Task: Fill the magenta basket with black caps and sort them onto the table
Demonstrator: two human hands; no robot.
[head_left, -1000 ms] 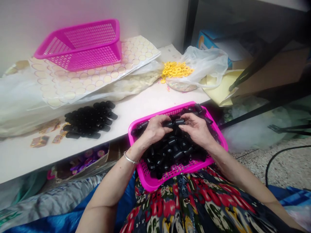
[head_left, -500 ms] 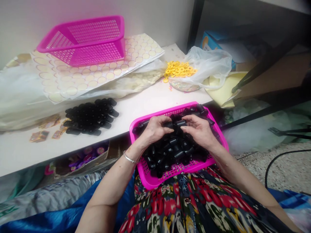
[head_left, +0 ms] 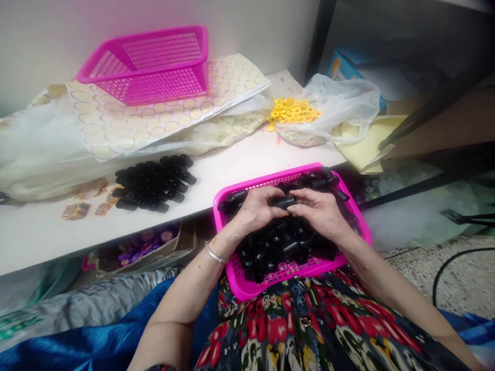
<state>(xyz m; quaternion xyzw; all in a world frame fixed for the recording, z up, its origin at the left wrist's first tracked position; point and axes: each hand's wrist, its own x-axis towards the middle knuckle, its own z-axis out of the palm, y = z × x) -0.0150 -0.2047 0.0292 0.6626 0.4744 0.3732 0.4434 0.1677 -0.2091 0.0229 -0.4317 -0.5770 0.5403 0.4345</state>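
Note:
Over a pink plastic basket (head_left: 240,294) on my lap, my left hand (head_left: 257,211) and my right hand (head_left: 319,210) meet fingertip to fingertip. Between them is a short black plastic cylinder (head_left: 284,202), pinched from both sides by thumbs and fingers. It looks like two parts put end to end, though the fingers cover the joint. Many loose black plastic parts (head_left: 290,248), tubes and caps by their look, fill the basket beneath my hands.
On the white shelf lie a pile of black cylinders (head_left: 152,183), small orange packets (head_left: 76,211) and yellow rings (head_left: 294,110) by a clear bag (head_left: 344,100). An upright pink basket (head_left: 166,87) stands on sheets of round stickers (head_left: 181,121). Below is a cardboard box (head_left: 154,255) with purple items.
My hands have come closer together, and the two black parts, apart before, now touch or join. The view has shifted slightly, so everything sits a bit further right.

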